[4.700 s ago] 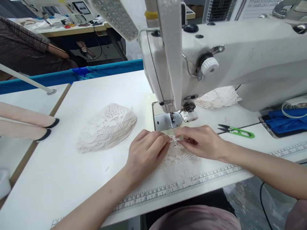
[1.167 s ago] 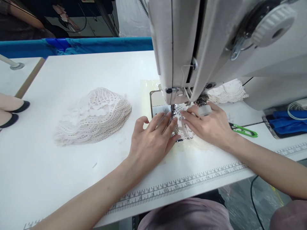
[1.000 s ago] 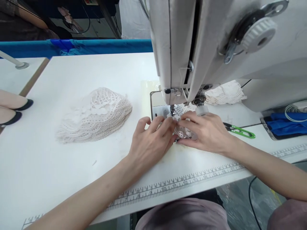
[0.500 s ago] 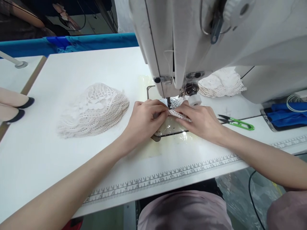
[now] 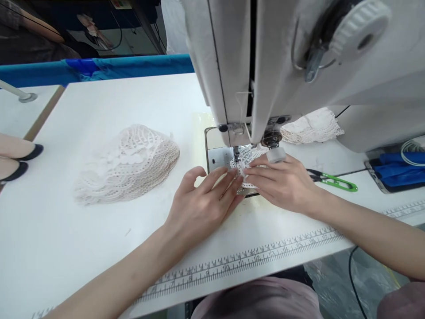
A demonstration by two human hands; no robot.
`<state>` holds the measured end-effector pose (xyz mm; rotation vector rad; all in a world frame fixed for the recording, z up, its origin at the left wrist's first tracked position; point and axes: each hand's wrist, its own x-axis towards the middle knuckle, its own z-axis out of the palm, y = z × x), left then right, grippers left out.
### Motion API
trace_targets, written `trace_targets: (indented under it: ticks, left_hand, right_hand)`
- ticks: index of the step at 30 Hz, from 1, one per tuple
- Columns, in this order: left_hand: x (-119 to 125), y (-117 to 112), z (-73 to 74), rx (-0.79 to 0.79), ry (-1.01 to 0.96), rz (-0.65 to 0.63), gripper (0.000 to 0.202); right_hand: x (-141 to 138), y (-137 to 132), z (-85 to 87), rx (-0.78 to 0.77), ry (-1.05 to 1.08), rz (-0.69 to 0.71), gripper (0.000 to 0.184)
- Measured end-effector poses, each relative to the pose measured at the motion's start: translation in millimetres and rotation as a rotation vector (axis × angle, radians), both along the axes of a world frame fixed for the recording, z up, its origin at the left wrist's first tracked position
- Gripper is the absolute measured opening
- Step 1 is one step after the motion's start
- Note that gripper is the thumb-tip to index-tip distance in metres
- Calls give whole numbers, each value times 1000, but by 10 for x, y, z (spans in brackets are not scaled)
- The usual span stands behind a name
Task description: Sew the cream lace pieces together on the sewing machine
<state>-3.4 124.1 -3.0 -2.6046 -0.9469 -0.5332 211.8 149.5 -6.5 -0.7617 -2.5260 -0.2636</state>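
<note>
A piece of white lace (image 5: 246,156) lies under the presser foot (image 5: 236,153) of a sewing machine (image 5: 232,66). My left hand (image 5: 207,199) rests in front of the needle area, its fingers stretched out with the tips on the lace's near edge. On the right side of the lace, my right hand (image 5: 282,181) lies with fingers extended flat over it, partly hiding it. Beside that hand are green-handled thread snips (image 5: 338,181). A stack of white lace pieces (image 5: 133,164) sits to the left of my hands.
More lace (image 5: 314,127) lies behind the needle, under the machine arm. At right, a phone (image 5: 381,177) lies partly beneath blue cloth (image 5: 401,166). A printed ruler (image 5: 242,262) runs along the table's front edge. Another person's arm (image 5: 41,24) shows beyond the blue-cloth border (image 5: 142,66).
My left hand has gone from pinching the lace edge to lying with fingers extended. The right fingers have flattened over the lace, now spread out more. The view has shifted slightly.
</note>
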Motion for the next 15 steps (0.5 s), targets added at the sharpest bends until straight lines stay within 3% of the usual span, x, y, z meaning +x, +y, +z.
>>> trace_targets:
  ticks: [15]
  left_hand:
    - [9,75,24,86,72,4,22]
  right_hand:
    - [-18,49,-16,56,0,-40,23]
